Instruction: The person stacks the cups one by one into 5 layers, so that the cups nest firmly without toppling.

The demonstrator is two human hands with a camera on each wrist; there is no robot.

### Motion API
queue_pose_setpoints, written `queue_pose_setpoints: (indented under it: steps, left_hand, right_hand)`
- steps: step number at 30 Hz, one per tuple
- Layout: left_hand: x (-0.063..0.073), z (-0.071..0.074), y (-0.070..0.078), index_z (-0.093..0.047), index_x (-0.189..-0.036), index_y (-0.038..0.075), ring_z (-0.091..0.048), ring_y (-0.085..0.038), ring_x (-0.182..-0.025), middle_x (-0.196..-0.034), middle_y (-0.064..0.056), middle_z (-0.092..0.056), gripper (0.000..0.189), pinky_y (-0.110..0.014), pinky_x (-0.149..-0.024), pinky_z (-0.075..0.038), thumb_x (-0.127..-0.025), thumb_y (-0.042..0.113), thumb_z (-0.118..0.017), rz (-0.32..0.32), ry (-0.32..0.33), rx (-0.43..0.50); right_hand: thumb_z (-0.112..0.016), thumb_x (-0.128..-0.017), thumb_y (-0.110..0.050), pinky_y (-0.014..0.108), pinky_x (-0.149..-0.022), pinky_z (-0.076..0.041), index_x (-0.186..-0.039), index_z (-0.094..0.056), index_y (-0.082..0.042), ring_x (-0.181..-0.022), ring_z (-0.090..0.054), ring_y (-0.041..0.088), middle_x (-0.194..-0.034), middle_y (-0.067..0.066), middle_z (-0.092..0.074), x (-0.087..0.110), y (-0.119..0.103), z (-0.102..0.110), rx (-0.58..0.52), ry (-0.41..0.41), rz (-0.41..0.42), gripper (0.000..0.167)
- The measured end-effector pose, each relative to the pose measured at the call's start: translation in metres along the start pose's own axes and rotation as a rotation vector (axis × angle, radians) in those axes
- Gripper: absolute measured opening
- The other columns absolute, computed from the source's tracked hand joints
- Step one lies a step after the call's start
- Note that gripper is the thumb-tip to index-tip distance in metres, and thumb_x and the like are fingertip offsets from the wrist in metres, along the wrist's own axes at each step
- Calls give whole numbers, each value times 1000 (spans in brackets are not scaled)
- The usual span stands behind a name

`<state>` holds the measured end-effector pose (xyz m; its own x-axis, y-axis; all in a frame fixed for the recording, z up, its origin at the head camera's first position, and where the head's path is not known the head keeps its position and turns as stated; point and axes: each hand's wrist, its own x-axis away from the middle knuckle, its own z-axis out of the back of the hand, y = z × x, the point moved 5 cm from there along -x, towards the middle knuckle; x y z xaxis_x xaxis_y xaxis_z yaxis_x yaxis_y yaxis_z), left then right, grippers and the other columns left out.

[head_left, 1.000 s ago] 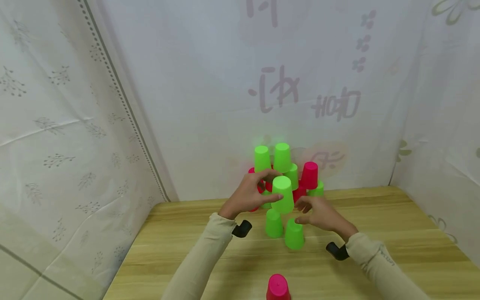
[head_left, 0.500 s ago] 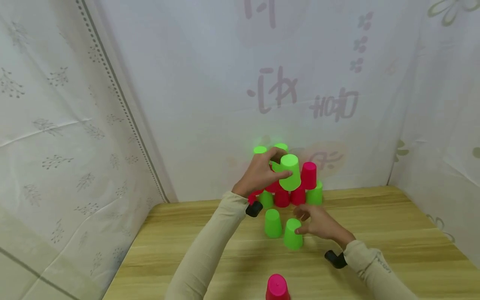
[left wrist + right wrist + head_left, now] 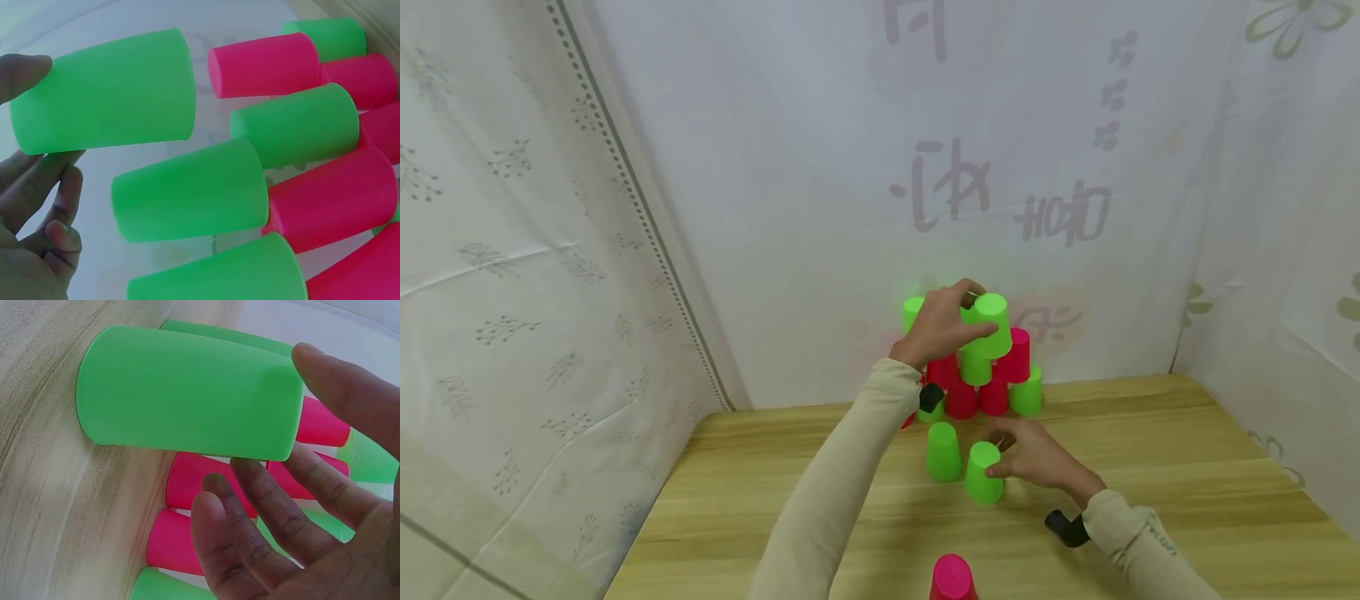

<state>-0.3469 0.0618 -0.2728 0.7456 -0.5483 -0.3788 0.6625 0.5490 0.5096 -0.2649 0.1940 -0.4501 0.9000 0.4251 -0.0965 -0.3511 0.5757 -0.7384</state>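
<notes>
In the head view my left hand [image 3: 946, 323] grips an upside-down green cup [image 3: 991, 325] up at the top of a cup stack. The left wrist view shows the thumb on one side of that raised cup [image 3: 106, 94] and fingers on the other, its rim apart from the stacked cups there. My right hand [image 3: 1033, 454] is around the upper part of another green cup [image 3: 983, 479] standing upside down on the table. In the right wrist view its thumb [image 3: 331, 381] lies at the cup's narrow end, with fingertips against the opposite side. A second green cup [image 3: 943, 454] stands just left of it.
Behind the hands, red cups [image 3: 960, 400] and green cups [image 3: 1026, 392] form a stacked pyramid by the white cloth backdrop [image 3: 820, 250]. The left forearm hides part of it. One red cup [image 3: 952, 579] stands near the front of the wooden table [image 3: 752, 492].
My left hand has carried its green cup up and to the right, from low in front of the stack to its top. The right hand has come down slightly around the green cup on the table.
</notes>
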Motion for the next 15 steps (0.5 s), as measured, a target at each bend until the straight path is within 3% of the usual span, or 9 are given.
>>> queue_pose_setpoints:
  steps: [9,15]
  left_hand:
    - [-15,-13,-4,-60,-128,13,-55,-24,-121,-122,-4,-68,50,-31,-91,-54,-88,37,-77,58,29,-161]
    - [-20,-17,-9,-64,-128,11,-53,-25,-120,-120,-4,-69,50,-31,-91,-53,-87,36,-78,82,95,-148]
  right_hand:
    - [-86,-77,-22,35,-82,-56,-111,-67,-7,-98,-65,21,-109,7,-70,-2,1,-3,4,9,-14,42]
    - [-86,-77,-20,44,-85,-58,-111,-67,-7,-97,-65,19,-109,6,-71,-3,3,-3,-9,5,-10,42]
